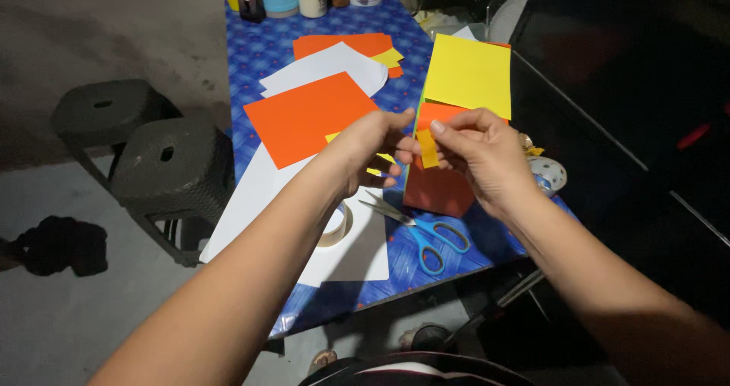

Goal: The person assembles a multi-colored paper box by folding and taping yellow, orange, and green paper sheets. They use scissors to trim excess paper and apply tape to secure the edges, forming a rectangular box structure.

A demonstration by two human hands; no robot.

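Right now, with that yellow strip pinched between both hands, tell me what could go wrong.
1. The small yellow strip is held only at fingertip level by the left hand and right hand; it could bend, tear or slip.
2. The blue-handled scissors lie open just below the hands, near the table edge; a lowered wrist might catch the blades or knock them off.
3. Dim light may make fine alignment harder.

Dim overall, lit from above and close in. Brightest on the paper sheets (308, 116) at centre (colours vivid, no glare). Deep black toward three o'clock, murky floor (68, 317) at nine. Forearms slightly soft near six.
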